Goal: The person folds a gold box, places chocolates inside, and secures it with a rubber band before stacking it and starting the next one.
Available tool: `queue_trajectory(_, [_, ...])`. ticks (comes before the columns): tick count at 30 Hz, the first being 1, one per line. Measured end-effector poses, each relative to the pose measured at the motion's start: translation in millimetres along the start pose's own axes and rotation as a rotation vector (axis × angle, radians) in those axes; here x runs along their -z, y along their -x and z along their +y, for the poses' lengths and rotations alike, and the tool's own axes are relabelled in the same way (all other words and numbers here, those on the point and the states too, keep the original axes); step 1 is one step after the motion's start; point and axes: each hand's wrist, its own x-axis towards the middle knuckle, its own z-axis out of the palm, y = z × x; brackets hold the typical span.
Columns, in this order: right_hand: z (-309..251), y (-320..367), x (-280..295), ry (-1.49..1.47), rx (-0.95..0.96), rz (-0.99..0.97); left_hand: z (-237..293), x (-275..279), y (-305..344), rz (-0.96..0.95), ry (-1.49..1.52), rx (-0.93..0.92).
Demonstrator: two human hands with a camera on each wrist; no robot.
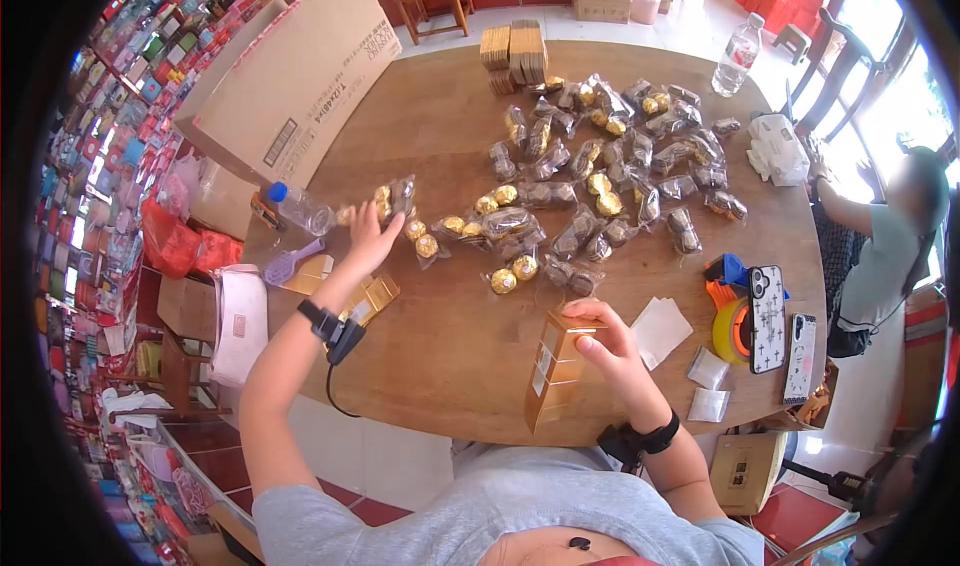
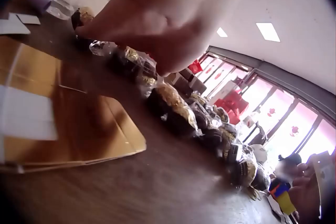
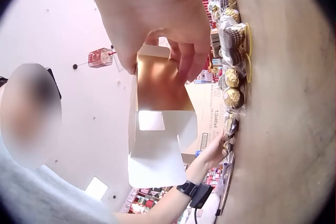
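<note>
My left hand (image 1: 372, 238) reaches over a clear packet of gold-foil chocolates (image 1: 383, 202) at the left of the pile, fingers extended, fingertips right at it. In the left wrist view those fingertips meet a gold chocolate (image 2: 85, 15), partly hidden by the hand. My right hand (image 1: 612, 344) grips a gold cardboard box (image 1: 555, 371) by its upper edge, thumb on one side and fingers on the other, near the table's front edge. In the right wrist view the box's white flap (image 3: 157, 163) hangs out. Another gold box (image 1: 376, 300) lies beneath my left forearm.
Many bagged chocolates (image 1: 610, 204) spread across the wooden table (image 1: 430, 96). Stacked cardboard pieces (image 1: 513, 54) stand behind them. At left are a large carton (image 1: 300, 76), a bottle (image 1: 305, 211) and a purple brush (image 1: 293, 262); at right, tape (image 1: 732, 331) and a phone (image 1: 767, 318). Another person (image 1: 890, 236) sits at right.
</note>
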Motion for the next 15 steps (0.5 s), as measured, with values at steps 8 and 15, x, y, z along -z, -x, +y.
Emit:
queue_trajectory(8, [-10, -1, 0, 0.013, -0.073, 0.094, 141, -41, -47, -0.134, 0.113, -0.229])
queue_trajectory(15, [2, -3, 11, 0.021, -0.018, 0.113, 190, 3, -44, -0.141, 0.158, -0.71])
